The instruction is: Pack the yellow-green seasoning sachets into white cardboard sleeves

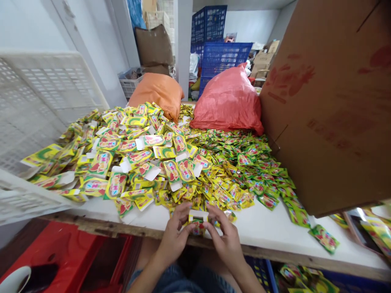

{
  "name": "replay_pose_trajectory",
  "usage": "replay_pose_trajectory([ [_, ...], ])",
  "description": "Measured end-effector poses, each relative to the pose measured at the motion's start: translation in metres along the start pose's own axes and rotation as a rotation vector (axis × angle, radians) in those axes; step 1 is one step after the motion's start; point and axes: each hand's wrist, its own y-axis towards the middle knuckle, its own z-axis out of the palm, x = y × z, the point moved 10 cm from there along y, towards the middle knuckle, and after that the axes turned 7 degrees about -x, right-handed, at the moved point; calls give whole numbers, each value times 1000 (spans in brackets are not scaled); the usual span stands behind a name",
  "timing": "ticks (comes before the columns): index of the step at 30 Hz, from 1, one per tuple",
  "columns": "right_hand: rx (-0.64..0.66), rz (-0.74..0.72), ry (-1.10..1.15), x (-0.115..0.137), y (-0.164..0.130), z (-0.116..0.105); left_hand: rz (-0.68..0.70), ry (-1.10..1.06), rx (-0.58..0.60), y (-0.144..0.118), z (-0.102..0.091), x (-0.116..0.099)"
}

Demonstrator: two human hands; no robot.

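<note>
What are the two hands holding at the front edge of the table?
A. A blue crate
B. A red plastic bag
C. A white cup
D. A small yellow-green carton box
D: the left hand and the right hand both grip a small yellow-green carton box between their fingers, just above the table edge.

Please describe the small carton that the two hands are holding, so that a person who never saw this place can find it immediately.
Start at the long white table heaped with green and yellow packaging. At its near edge, the left hand and right hand meet around one small carton. Unlike the flat carton blanks and sachets behind it, it is folded up, with its white top flap showing.
</note>
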Motion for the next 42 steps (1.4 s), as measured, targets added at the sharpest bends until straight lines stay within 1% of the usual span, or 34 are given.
replay_pose_trajectory([
  [2, 21, -55, -6, 7, -2, 1, 27, 67, 18, -2, 0, -2],
  [5, 31, -122, 12, 19, 0, -3, 107, 129, 50, 0, 2, -15],
  [8, 40, -139, 5, 24, 4, -4, 175, 189, 102, 2, 7, -27],
  [11, 56, -140, -8, 25, 5, -3, 225, 229, 85, 3, 9, -36],
  [19, 91, -142, 30, 33, -1, -2, 207, 220, -10, -7, 8, -39],
  [23, 63, -156, 0, 35, 0, -4, 231, 244, -33, -5, 8, -43],
  [25, 45, -166, -22, 35, 1, -5, 267, 275, -31, -2, 9, -45],
  [30, 44, -226, -50, 38, -1, -6, 364, 305, 38, -3, 12, -47],
  [33, 60, -203, -52, 37, -1, -6, 348, 287, 20, -4, 8, -46],
  [39, 76, -18, -90, 28, 5, -6, 200, 234, -45, 1, 7, -44],
  [42, 79, 39, -132, 24, 6, -7, 154, 227, -76, 3, 7, -41],
])
